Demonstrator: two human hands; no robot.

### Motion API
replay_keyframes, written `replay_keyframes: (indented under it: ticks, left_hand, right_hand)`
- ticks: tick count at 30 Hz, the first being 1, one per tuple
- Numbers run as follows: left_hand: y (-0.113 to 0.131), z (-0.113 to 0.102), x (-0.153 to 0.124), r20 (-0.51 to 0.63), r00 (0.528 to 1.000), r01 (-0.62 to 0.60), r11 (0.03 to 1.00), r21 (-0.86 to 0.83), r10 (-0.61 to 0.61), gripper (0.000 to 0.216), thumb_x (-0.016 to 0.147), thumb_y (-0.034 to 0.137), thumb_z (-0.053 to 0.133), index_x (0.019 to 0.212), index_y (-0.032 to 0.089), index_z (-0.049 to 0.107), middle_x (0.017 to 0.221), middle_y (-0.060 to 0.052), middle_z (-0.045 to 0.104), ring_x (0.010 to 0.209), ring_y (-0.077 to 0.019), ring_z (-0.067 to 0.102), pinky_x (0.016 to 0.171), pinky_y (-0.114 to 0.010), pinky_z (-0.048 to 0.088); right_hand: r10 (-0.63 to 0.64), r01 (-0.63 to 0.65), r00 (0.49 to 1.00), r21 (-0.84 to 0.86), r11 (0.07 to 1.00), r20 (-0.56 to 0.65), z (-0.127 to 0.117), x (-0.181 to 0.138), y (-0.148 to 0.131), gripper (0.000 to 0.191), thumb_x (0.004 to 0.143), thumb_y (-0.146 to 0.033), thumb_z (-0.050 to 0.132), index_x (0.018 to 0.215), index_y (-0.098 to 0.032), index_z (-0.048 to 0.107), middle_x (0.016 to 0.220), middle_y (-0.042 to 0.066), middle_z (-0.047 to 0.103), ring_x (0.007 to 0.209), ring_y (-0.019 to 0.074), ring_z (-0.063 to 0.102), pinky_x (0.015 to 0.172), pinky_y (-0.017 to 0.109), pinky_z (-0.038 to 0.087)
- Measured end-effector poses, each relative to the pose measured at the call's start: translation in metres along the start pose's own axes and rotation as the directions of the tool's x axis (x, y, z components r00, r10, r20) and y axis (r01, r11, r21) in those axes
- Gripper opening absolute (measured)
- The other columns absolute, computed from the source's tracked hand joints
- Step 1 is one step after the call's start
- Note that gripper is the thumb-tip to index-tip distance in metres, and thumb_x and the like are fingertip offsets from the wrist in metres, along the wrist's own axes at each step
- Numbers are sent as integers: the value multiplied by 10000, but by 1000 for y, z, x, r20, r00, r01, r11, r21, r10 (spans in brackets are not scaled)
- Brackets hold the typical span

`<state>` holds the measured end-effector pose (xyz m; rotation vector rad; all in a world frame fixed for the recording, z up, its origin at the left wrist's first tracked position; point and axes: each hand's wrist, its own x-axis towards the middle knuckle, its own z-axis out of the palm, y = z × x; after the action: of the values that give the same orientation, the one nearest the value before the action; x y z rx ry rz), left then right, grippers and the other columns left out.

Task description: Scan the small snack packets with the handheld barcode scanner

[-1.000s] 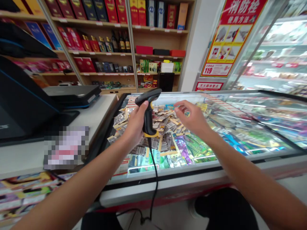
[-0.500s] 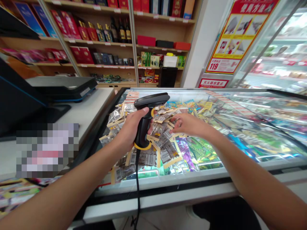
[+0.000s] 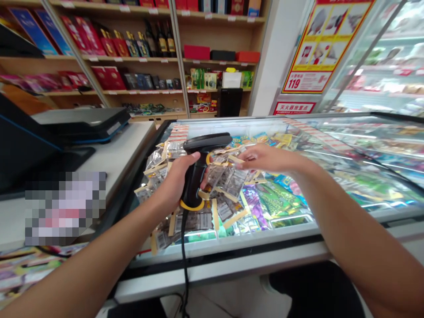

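Note:
My left hand (image 3: 174, 183) is wrapped round the grip of a black barcode scanner (image 3: 198, 165) with a yellow ring at its base and a black cable hanging down. The scanner's head points right, over a heap of small clear packets with tan header cards (image 3: 185, 216) lying on the glass lid of a chest freezer (image 3: 291, 240). My right hand (image 3: 265, 158) is closed in a pinch on one of those packets (image 3: 228, 179), lifted just right of the scanner's head.
A white counter (image 3: 122, 154) on the left carries a dark till screen (image 3: 23, 150) and a flat black device (image 3: 82, 123). Shelves of boxed goods and bottles (image 3: 149, 44) line the back wall. A glass-door cooler (image 3: 380, 66) stands at the right. Colourful packs show under the freezer glass.
My right hand went down into the heap and has come up with one packet beside the scanner. The scanner has sunk a little lower and nearer the heap.

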<state>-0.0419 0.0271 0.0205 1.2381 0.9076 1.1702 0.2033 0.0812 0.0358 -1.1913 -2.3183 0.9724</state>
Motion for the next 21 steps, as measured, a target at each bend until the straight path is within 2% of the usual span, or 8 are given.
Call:
replay_keyframes:
  ticks: [2,4,6,9,11,16,21]
  left_hand:
    - [3,0,-3,37,999,15,995,103,-19,392,788,550,541,752,165,610,572,-29,606,413,-120,500,460,-250,403]
    - [5,0,-8,48,998,32,964,266,-46,420,814,585,526,715,182,592,519,-31,596,406,-132,499,427,-242,373]
    - [5,3,-14,47,997,43,911,410,-68,437,831,608,535,674,200,564,481,-24,582,397,-134,485,391,-232,330]
    - [2,8,-20,74,994,35,874,485,-80,452,844,626,550,661,213,535,494,-11,589,397,-126,479,381,-227,323]
    - [-1,11,-22,110,991,16,866,500,-81,453,860,630,538,678,215,531,496,0,581,405,-127,484,392,-228,341]
    - [-8,12,-23,149,989,-91,791,605,-1,435,908,602,499,723,210,540,539,-2,610,467,-143,539,460,-244,409]
    - [-10,12,-23,158,985,-158,723,673,68,436,926,596,477,733,210,538,561,-10,627,506,-154,567,493,-258,419]
  right_hand:
    - [37,-30,996,91,995,-79,-16,-2,9,288,796,-477,741,713,-201,724,715,40,650,650,170,584,564,295,471]
    - [105,-66,971,180,981,-217,-26,-1,20,300,758,-499,776,742,-201,744,732,45,663,665,173,594,566,296,508]
    - [176,-80,908,257,963,-379,-30,3,28,314,734,-500,804,731,-194,732,690,36,646,639,164,586,546,288,523]
    - [242,-56,798,332,941,-551,-29,10,33,311,739,-476,815,733,-184,706,631,17,608,581,146,573,511,275,526]
    - [251,-39,770,349,936,-587,-26,13,32,303,762,-461,801,736,-178,696,628,17,601,574,141,581,506,268,528]
    - [246,-37,746,331,943,-619,-22,13,26,293,769,-445,795,736,-172,694,626,9,591,580,130,580,506,245,524]
    - [249,-40,742,329,943,-623,-23,13,27,258,787,-411,785,747,-171,698,606,2,588,545,115,557,499,233,511]
